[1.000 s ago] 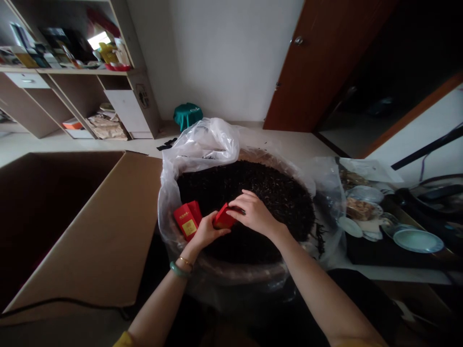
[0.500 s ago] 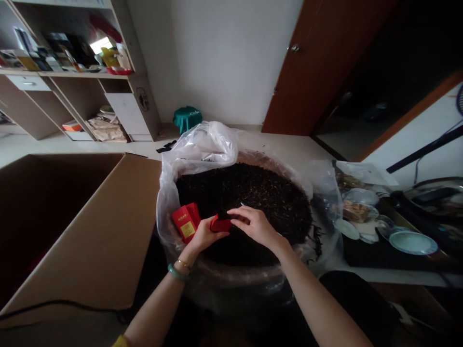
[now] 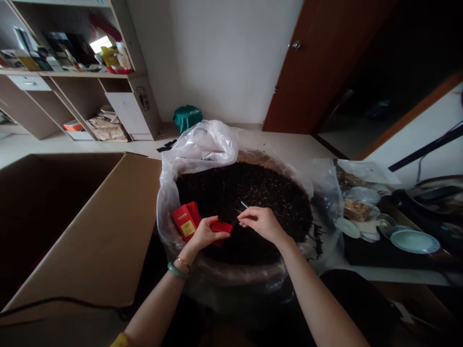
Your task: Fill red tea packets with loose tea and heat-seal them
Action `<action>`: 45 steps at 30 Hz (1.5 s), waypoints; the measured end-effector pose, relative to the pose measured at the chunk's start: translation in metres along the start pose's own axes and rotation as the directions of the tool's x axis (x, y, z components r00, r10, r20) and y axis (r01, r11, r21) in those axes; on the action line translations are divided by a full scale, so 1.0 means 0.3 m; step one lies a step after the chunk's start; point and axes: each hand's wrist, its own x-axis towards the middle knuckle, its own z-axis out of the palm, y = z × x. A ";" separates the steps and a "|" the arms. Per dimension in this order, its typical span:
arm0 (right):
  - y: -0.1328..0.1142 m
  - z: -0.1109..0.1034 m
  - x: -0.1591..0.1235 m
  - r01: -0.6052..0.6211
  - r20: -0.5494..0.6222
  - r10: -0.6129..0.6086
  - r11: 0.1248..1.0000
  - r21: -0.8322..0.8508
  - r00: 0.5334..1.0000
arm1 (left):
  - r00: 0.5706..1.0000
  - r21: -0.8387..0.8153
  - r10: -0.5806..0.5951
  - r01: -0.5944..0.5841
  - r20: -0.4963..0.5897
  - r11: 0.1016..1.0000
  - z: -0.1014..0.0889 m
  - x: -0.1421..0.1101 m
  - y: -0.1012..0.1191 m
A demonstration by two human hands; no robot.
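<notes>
Small red pouch (image 3: 220, 228) over dark loose tea (image 3: 253, 197), mouth open; contents not visible, filling looks unfinished. Left hand (image 3: 204, 233) fingers clamped on pouch. Right hand (image 3: 262, 222) fingertips pinched together at thin metal tool (image 3: 241, 206) just beside pouch mouth. More red pouches (image 3: 186, 220) propped against plastic liner (image 3: 202, 144).
</notes>
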 end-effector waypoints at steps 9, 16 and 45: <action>0.012 0.106 -0.020 0.018 -0.075 -0.028 0.990 -0.141 0.997 | 0.997 0.001 0.053 -0.053 -0.061 0.999 0.011 -0.001 0.020; 0.043 0.134 0.006 -0.035 -0.180 0.013 0.993 -0.116 0.983 | 0.997 0.011 0.052 -0.052 -0.049 0.999 0.018 0.018 0.085; 0.217 0.059 0.044 -0.373 -0.168 0.458 0.404 -0.835 0.873 | 0.983 -0.364 -0.180 0.182 0.040 0.914 0.031 0.051 0.086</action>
